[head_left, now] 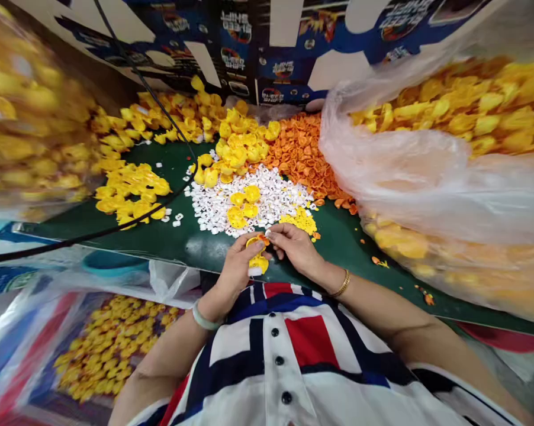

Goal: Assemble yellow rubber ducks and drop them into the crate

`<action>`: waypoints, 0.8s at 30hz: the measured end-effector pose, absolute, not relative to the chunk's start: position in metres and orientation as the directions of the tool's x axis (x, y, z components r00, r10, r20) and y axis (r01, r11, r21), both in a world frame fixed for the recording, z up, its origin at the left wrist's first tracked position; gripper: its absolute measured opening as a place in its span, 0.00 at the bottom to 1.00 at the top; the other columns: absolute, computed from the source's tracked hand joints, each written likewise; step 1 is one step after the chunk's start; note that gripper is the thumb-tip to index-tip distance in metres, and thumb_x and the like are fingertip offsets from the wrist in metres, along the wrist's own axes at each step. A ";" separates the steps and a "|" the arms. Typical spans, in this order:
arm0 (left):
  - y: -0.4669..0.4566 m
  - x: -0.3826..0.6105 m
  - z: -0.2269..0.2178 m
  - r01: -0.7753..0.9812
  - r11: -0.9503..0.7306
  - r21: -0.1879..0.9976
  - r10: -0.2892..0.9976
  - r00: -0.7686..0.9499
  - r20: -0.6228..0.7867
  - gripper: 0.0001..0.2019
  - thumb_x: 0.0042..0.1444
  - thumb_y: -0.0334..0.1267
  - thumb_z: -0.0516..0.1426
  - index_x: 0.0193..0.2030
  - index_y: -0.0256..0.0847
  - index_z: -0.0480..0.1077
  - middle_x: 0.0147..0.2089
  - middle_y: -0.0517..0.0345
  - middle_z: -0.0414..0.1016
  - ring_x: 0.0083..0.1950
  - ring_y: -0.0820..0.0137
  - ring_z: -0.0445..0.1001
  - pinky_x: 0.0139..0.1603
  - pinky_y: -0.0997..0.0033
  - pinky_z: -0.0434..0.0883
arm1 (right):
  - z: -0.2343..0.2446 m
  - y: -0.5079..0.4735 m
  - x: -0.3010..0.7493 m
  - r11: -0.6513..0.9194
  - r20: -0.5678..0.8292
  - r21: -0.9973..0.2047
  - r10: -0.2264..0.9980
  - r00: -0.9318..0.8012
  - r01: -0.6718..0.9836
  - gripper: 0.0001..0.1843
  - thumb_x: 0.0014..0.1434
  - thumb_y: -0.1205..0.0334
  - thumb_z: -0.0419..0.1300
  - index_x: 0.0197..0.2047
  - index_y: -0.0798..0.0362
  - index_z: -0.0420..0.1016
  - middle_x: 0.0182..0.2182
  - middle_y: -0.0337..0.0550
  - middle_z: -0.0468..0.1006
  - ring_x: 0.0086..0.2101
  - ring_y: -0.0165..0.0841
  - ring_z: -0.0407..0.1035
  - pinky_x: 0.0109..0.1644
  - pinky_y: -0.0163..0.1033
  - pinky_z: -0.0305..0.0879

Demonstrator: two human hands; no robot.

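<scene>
both forearms are drawn in from the lower corners and the hands are met just over the near edge of the green table (338, 239), close to the body. the left hand (237, 265) is bent at the wrist, palm turned inward, and its fingers are closed around a yellow duck (260, 262), which is held upright just above the table's near edge. the right hand (296, 247) is laid with its back upward, and its fingertips are pinched narrowly on a small orange piece (264, 239) pressed against the top of the duck. a pale bangle (203, 320) is worn on the left wrist and a gold bracelet (341, 285) on the right.

just beyond the hands a spread of white pieces (271, 198) is seen, with a heap of orange pieces (300, 151) behind it toward the far edge. a bare green strip is left along the near edge at both sides of the hands. the right side is crowded by a clear plastic bag (427, 177) full of yellow parts, and the left part of the table is crossed by a black cable (116, 228).
</scene>
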State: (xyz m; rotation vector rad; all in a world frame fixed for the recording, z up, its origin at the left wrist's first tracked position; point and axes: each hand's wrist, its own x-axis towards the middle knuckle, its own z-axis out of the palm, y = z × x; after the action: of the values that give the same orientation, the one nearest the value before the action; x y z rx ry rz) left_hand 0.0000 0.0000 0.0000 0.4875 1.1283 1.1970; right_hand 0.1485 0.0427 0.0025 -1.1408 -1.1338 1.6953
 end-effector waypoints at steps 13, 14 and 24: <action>0.000 0.007 0.005 -0.572 0.336 0.748 0.900 -0.038 -0.434 0.19 0.47 0.41 0.68 0.45 0.37 0.73 0.34 0.57 0.78 0.27 0.71 0.77 0.29 0.74 0.73 | -0.003 0.043 0.158 0.357 0.272 -0.921 0.877 -0.396 0.158 0.15 0.65 0.54 0.59 0.52 0.50 0.75 0.39 0.43 0.73 0.33 0.31 0.69 0.38 0.40 0.70; 0.001 0.005 0.006 -0.589 0.361 0.723 0.894 -0.002 -0.448 0.19 0.46 0.41 0.69 0.44 0.37 0.73 0.34 0.57 0.78 0.27 0.72 0.77 0.29 0.74 0.73 | -0.004 0.045 0.160 0.442 0.331 -0.879 0.837 -0.435 0.180 0.17 0.65 0.55 0.60 0.55 0.50 0.73 0.40 0.44 0.73 0.35 0.32 0.69 0.40 0.41 0.70; 0.009 -0.008 0.003 -0.513 0.371 0.774 0.898 -0.015 -0.440 0.26 0.52 0.60 0.62 0.44 0.37 0.72 0.33 0.55 0.76 0.28 0.68 0.76 0.28 0.68 0.75 | 0.023 0.073 0.185 0.801 0.371 -0.463 0.564 -0.738 0.379 0.17 0.69 0.55 0.55 0.55 0.56 0.68 0.38 0.47 0.75 0.36 0.35 0.68 0.39 0.39 0.65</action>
State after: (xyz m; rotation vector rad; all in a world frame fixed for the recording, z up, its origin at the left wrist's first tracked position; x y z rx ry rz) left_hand -0.0085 0.0090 0.0031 0.4496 1.0857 1.1799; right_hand 0.1853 0.0732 0.0231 -0.7003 -2.4843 0.4926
